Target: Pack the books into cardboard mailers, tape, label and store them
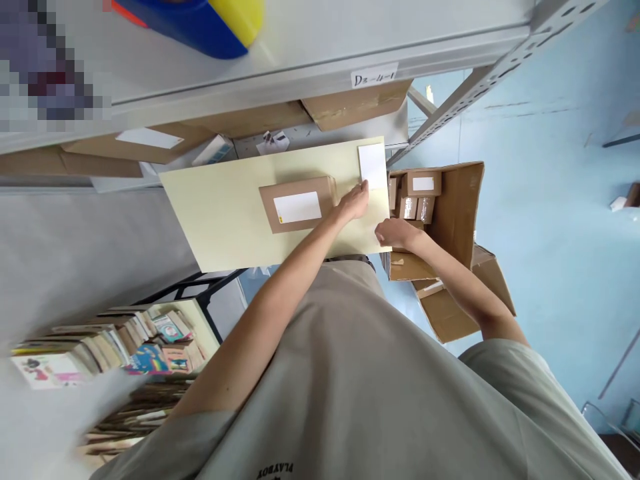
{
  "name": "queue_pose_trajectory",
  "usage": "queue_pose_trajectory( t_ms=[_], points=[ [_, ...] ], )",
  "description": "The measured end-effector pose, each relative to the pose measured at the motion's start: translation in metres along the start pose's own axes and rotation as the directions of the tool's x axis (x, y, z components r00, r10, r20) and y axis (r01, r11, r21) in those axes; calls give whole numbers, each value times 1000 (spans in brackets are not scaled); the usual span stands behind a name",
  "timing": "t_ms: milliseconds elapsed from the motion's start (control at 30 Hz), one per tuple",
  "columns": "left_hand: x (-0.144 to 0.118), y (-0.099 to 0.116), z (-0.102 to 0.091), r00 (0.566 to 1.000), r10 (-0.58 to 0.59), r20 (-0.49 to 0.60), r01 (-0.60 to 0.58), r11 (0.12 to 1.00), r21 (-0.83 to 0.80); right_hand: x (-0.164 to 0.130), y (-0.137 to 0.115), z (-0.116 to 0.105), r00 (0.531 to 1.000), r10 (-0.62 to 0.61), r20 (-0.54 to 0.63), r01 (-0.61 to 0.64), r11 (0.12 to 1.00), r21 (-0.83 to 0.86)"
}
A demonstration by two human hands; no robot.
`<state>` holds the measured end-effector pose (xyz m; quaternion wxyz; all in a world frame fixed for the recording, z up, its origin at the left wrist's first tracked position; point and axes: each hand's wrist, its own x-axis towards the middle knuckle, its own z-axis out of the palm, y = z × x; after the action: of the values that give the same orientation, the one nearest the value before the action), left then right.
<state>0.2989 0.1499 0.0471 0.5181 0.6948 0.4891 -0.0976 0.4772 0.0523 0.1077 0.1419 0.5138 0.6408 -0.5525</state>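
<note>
A pale-blue floor [560, 220] spreads to the right, and a grey metal shelf [300, 90] runs across the far side. The left hand [354, 201] has its fingers bent, their tips at the near end of a white paper [371, 163]; whether they pinch it I cannot tell. The paper lies straight ahead of that hand, by the far right corner of a pale board [225, 213], its long axis following the board's right edge. The left hand is the nearer one. The right hand [397, 233] is curled closed over the near right corner, nothing showing in it.

Left of the left hand, about the middle of the board, sits a brown parcel [267, 210], its long side along the board's length.

Counted: one board, one parcel on it, one white paper apart from the parcel's own label [297, 207]. Beyond the right edge stand two open cartons [457, 207], the upper holding at least four small boxes [416, 183].
</note>
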Motion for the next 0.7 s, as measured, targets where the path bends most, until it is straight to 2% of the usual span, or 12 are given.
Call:
queue_pose_trajectory(
  t_ms=[67,133,167,233,333,400,500,700],
  points=[
    [-24,6,-13,997,57,50,-47,983,-178,-10,-5,-21,994,-110,-4,109,974,200],
    [-58,4,-31,985,108,133,-44,910,-413,-19,-10,-44,973,-174,-152,223,879,421],
    [-78,1,-41,981,103,165,-6,864,-504,-22,-13,-56,955,-159,-252,272,812,517],
    [-119,-7,-63,994,53,97,22,765,-644,-27,-20,-75,907,-80,-415,355,676,646],
    [-176,-18,-92,999,2,-37,-30,633,-774,-28,-35,-94,874,-12,-486,408,563,719],
    [-202,-21,-107,994,4,-110,-89,615,-784,-27,-47,-101,875,-13,-483,408,554,725],
    [-227,-23,-120,982,10,-189,-151,644,-750,-26,-69,-107,877,-15,-479,397,583,709],
    [-249,-34,-123,951,-19,-307,-214,676,-705,-30,-109,-111,890,-32,-454,361,660,660]
  ],
)
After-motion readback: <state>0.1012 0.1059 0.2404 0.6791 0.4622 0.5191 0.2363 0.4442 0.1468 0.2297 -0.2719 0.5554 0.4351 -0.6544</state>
